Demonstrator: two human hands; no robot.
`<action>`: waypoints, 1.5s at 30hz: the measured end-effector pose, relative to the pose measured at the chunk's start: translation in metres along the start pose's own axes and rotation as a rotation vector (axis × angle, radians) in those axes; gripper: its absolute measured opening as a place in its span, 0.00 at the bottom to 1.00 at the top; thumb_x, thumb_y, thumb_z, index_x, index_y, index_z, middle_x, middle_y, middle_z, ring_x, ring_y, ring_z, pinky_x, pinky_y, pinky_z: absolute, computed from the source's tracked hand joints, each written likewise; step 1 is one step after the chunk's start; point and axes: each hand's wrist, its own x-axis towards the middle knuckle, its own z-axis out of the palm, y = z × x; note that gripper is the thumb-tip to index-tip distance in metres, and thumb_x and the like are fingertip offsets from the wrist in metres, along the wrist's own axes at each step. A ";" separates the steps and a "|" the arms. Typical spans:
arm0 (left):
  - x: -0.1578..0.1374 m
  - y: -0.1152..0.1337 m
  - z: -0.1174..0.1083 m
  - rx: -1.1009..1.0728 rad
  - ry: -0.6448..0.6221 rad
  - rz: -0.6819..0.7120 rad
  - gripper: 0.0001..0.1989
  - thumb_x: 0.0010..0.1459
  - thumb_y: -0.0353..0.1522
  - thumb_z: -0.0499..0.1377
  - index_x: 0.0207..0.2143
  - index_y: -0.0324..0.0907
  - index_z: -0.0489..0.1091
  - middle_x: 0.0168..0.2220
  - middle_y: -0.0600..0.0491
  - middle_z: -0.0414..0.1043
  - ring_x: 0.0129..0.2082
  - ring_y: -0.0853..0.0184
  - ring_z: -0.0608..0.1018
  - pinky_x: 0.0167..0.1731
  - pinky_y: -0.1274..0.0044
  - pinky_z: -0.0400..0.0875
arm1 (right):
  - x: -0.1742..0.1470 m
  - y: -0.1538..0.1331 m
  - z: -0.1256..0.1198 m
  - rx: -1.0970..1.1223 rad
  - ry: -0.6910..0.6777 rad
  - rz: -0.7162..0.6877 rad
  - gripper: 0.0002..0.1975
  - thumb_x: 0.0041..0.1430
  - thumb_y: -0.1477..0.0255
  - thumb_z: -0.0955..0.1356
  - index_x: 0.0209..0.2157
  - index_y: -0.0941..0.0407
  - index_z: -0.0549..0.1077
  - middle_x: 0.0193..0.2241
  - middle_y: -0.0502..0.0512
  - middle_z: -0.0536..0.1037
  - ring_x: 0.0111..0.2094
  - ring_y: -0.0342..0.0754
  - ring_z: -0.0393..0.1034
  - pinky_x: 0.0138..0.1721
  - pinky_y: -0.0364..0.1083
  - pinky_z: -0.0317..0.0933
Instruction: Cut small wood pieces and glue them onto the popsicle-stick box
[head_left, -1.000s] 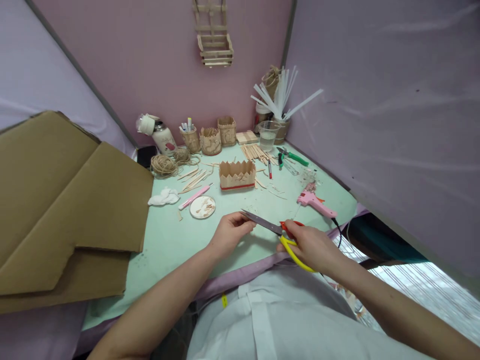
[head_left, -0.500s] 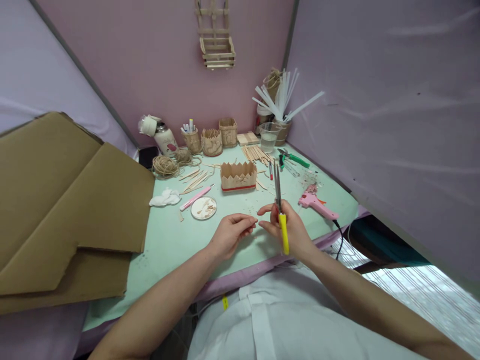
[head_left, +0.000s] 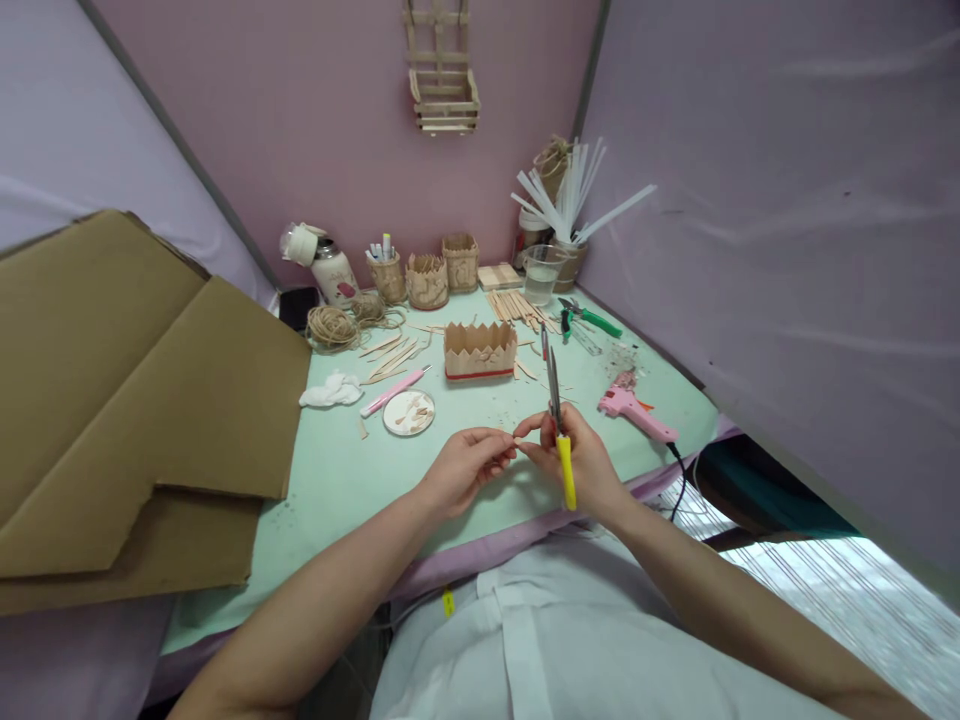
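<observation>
Scissors with grey metal blades and red-and-yellow plastic handles (head_left: 556,412): held in my right hand (head_left: 586,465), above the near part of the pale green tabletop (head_left: 360,490).

Change of position: one second ago, the blades extend across to my left hand (head_left: 466,468), tips at its fingertips. Now they point up and away from me, clear of that hand. Half a second ago, a small gap separates my hands; now the fingertips meet, or very nearly so. Assessment: I judge the scissors to be parked, freeing my right thumb and forefinger for fine handling.

Right fingers: some retain the handles; thumb and forefinger reach forward in a narrow pinch. Left fingers: thumb and forefinger are pressed together, the others curled beneath. Whether I grip a piece at the contact point is too small to tell.

Surroundings: beyond my hands stands a rectangular wooden box with a zigzag rim and red base band (head_left: 480,362). A round white dish (head_left: 397,402) lies to its front left, a pink glue gun (head_left: 637,410) to its right.
</observation>
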 end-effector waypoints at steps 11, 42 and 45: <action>0.000 0.001 0.001 -0.054 0.064 0.066 0.12 0.40 0.35 0.67 0.26 0.37 0.72 0.23 0.55 0.66 0.23 0.77 0.66 0.23 0.82 0.59 | -0.005 -0.003 -0.014 -0.216 -0.139 0.032 0.11 0.52 0.65 0.65 0.34 0.53 0.60 0.26 0.46 0.67 0.21 0.40 0.55 0.23 0.41 0.52; 0.001 -0.002 0.001 -0.115 0.054 0.327 0.04 0.45 0.28 0.61 0.27 0.39 0.71 0.24 0.56 0.67 0.25 0.75 0.66 0.28 0.80 0.59 | -0.027 -0.007 -0.021 -0.866 -0.262 0.152 0.15 0.55 0.56 0.62 0.31 0.53 0.56 0.23 0.48 0.70 0.22 0.46 0.64 0.22 0.42 0.42; 0.000 -0.002 0.001 -0.107 0.044 0.329 0.03 0.46 0.28 0.61 0.27 0.39 0.72 0.24 0.56 0.67 0.25 0.75 0.66 0.28 0.80 0.59 | -0.027 -0.010 -0.022 -0.893 -0.259 0.144 0.16 0.54 0.55 0.62 0.32 0.53 0.57 0.23 0.49 0.70 0.23 0.47 0.65 0.22 0.42 0.41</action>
